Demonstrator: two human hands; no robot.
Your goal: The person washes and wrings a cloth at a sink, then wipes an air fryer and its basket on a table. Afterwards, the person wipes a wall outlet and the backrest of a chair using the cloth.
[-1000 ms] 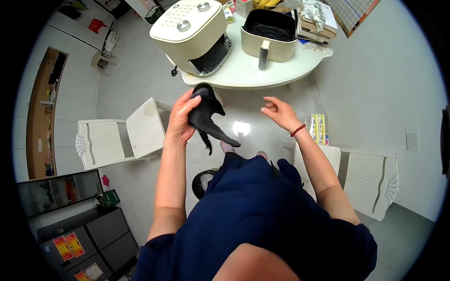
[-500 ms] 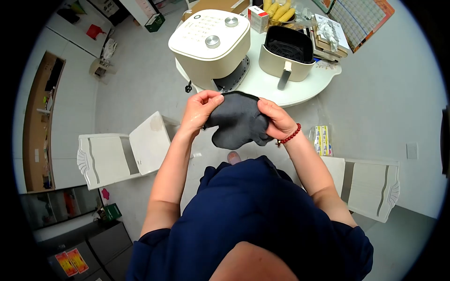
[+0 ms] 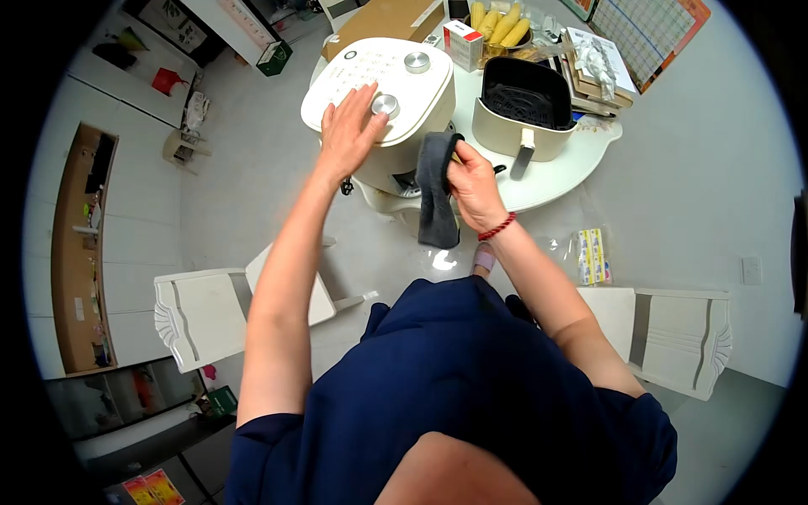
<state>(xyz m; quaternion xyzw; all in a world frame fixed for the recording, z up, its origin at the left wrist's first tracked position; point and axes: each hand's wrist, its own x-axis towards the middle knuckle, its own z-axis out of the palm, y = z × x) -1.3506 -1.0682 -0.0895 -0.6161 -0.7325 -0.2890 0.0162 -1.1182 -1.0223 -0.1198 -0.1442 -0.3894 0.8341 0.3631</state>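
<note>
My left hand lies with its fingers spread over the top of the cream air fryer, its thumb beside the front silver knob. Pinched in my right hand is a dark grey cloth glove, which hangs down in front of the fryer. Right of the fryer, the pulled-out basket with a black inside stands on the white table, its handle towards me.
Corn cobs in a bowl, a red and white box, a cardboard box and stacked books are on the table. White chairs stand to either side. A plastic-wrapped pack is on the floor.
My left hand has let go of the glove and moved up onto the fryer. My right hand now holds the glove alone, hanging narrower. The view has shifted slightly.
</note>
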